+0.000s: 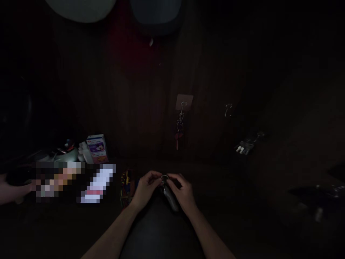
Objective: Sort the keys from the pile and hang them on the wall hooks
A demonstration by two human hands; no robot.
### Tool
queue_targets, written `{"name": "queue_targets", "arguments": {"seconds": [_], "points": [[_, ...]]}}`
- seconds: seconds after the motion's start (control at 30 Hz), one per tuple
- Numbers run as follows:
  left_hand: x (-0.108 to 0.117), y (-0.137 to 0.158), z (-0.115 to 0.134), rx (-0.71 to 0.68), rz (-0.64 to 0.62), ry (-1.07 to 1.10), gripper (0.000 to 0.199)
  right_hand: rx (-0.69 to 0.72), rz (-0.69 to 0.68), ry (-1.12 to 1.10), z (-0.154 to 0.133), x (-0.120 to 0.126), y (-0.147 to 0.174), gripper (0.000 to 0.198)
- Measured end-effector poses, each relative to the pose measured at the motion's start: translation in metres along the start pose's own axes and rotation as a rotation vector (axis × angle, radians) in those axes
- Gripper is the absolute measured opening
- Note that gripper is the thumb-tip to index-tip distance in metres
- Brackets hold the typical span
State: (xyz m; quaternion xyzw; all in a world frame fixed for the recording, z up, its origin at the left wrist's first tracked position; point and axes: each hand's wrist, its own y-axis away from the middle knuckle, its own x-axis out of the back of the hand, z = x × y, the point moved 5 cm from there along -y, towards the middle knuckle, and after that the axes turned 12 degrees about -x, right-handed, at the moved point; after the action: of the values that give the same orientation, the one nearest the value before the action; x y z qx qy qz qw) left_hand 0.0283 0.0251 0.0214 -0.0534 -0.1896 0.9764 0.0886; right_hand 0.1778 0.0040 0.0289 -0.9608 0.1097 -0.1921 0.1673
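Left hand (145,187) and right hand (183,190): pinching metal ring (164,176) | grey fob (170,200) below fingers: likely light, stiff | best hold: ring

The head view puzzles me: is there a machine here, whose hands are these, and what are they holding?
There's no machine. One person wears a camera on the head, looking forward and down, so the bare arms enter from the bottom edge. The left hand and right hand pinch a metal ring together, with a greyish, long object hanging below it. Ahead, a bunch of keys hangs from a hook on a dark panel. To the left stands a small printed box; what it rests on is too dark to make out. The hand at the left edge belongs to someone else. Two patches nearby are pixelated, hiding their details.
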Motion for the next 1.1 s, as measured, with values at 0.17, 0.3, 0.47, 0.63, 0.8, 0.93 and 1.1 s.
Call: {"name": "queue_targets", "arguments": {"seconds": [0.17, 0.3, 0.47, 0.63, 0.8, 0.93, 1.1], "points": [[-0.003, 0.002, 0.003, -0.04, -0.029, -0.086, 0.017, 0.092, 0.0, 0.124, -0.02, 0.006, 0.002, 0.013], [-0.007, 0.006, 0.001, -0.056, -0.066, -0.129, 0.024, 0.126, 0.041, 0.206, -0.039, 0.023, 0.002, 0.012], [-0.013, 0.013, -0.003, -0.079, -0.183, -0.302, 0.027, 0.082, 0.235, 0.307, -0.047, 0.068, 0.0, 0.013], [-0.024, 0.02, 0.004, -0.147, -0.351, -0.436, 0.023, 0.089, 0.456, 0.411, -0.049, 0.124, 0.004, 0.014], [-0.029, 0.025, 0.006, -0.152, -0.428, -0.45, 0.024, 0.142, 0.709, 0.554, -0.056, 0.183, 0.013, 0.017], [-0.029, 0.025, 0.003, -0.141, -0.456, -0.456, 0.026, 0.139, 0.919, 0.644, -0.067, 0.229, 0.026, 0.022], [-0.03, 0.026, 0.005, -0.14, -0.485, -0.455, 0.026, 0.073, 1.168, 0.685, -0.082, 0.274, 0.046, 0.026]]}}
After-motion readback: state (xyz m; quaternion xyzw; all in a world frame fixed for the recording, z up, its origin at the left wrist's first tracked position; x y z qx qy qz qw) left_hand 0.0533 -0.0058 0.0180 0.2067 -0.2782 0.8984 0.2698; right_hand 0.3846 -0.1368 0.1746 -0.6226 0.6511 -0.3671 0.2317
